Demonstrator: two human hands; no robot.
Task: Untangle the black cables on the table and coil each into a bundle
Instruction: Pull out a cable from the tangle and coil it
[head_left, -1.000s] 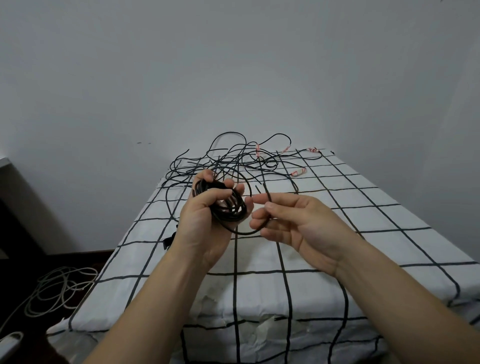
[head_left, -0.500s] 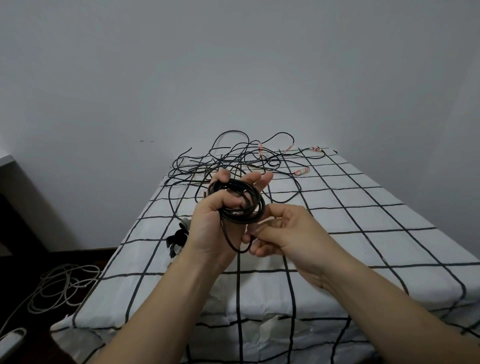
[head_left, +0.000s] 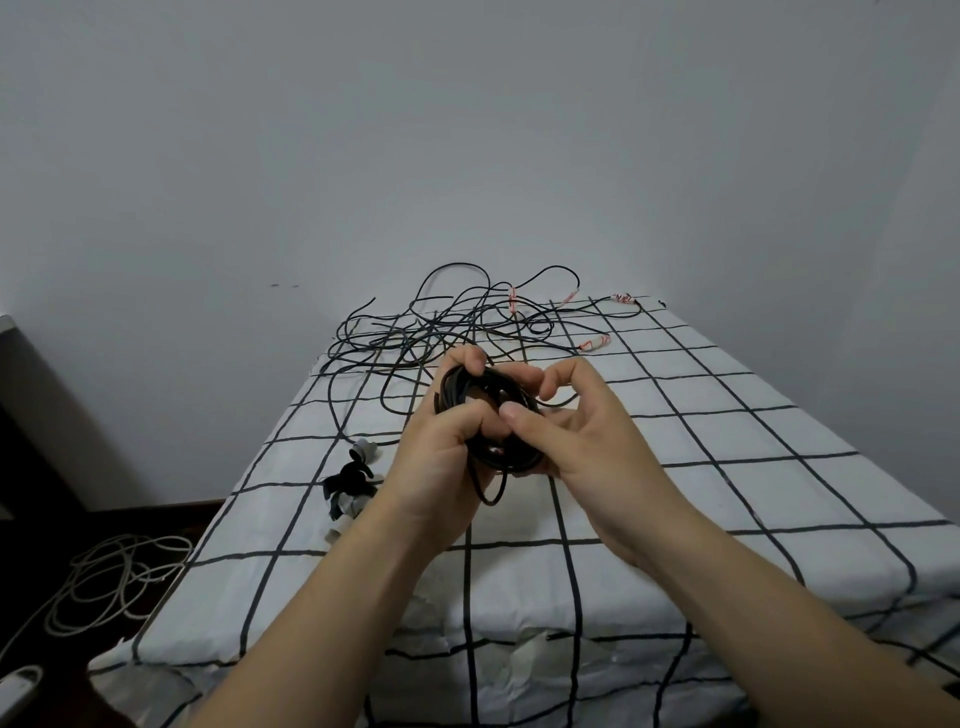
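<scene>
In the head view we hold one coil of thin black cable (head_left: 485, 405) above the white, black-gridded desk (head_left: 727, 467). Our left hand (head_left: 441, 452) has its grip curled round it, and our right hand (head_left: 587, 447) pinches its rim. We judge this bundle nearly finished. The loose tangle of black cables (head_left: 431, 327) at the far end is not yet sorted.

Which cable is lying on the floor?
The whitish cable, looped at left; the black tangle lies on the table, the black coil is held above it.
</scene>
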